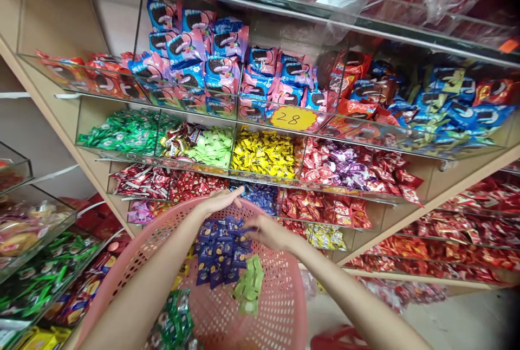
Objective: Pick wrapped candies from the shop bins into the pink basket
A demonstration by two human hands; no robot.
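Observation:
A large pink perforated plastic basket point(280, 285) is in front of me. Inside it lie a pile of dark purple candy packets point(219, 252), light green packets point(248, 285) and shiny green packets point(174, 317). My left hand point(221, 202) is over the basket's far rim, near a shelf bin of dark blue packets point(260, 198); its fingers are stretched out and partly hidden. Above the right edge of the purple pile, my right hand point(268, 232) has its fingers loosely bent and apart, with no packet clearly in them.
Clear-fronted shelves hold yellow candies point(264, 152), green candies point(122, 132) and blue-pink cookie packets point(187, 46). A yellow price tag point(294, 118) reads 28. More bins stand at the left point(49, 263), and red packets point(447, 220) fill shelves at the right.

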